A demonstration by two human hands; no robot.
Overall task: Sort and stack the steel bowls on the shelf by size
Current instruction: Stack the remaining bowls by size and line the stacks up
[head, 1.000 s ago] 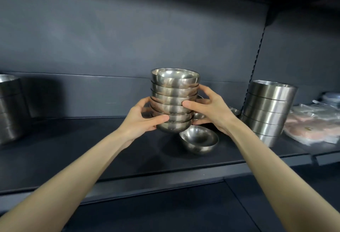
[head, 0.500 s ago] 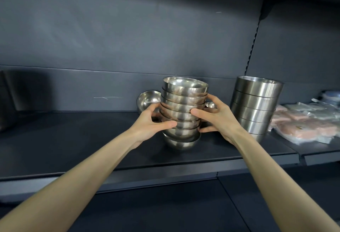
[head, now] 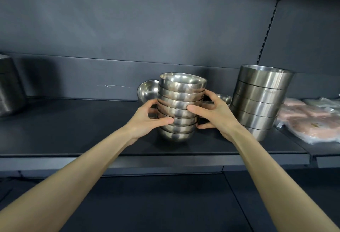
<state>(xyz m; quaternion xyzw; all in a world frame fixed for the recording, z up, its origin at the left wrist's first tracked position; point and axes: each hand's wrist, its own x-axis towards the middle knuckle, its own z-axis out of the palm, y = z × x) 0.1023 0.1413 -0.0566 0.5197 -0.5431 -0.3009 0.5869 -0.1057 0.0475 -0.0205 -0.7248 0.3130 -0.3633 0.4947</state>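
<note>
A stack of several small steel bowls (head: pixel 181 92) stands on the dark shelf (head: pixel 73 127), its bottom bowl resting on the shelf surface. My left hand (head: pixel 147 119) grips the stack's left side and my right hand (head: pixel 213 116) grips its right side. A tilted small bowl (head: pixel 147 91) leans behind the stack on the left. Two more small bowls (head: pixel 223 97) sit behind my right hand, partly hidden. A taller stack of larger straight-sided steel bowls (head: pixel 261 99) stands to the right.
Another steel stack (head: pixel 9 88) stands at the far left edge. Plastic-wrapped pinkish packages (head: pixel 312 117) lie on the adjoining shelf at the right. The shelf's back wall is close behind the bowls; its front lip (head: pixel 165 162) runs below my forearms.
The stack in my hands came down onto the loose bowl that stood on the shelf, which is now its bottom bowl. The stack now rests on the shelf.
</note>
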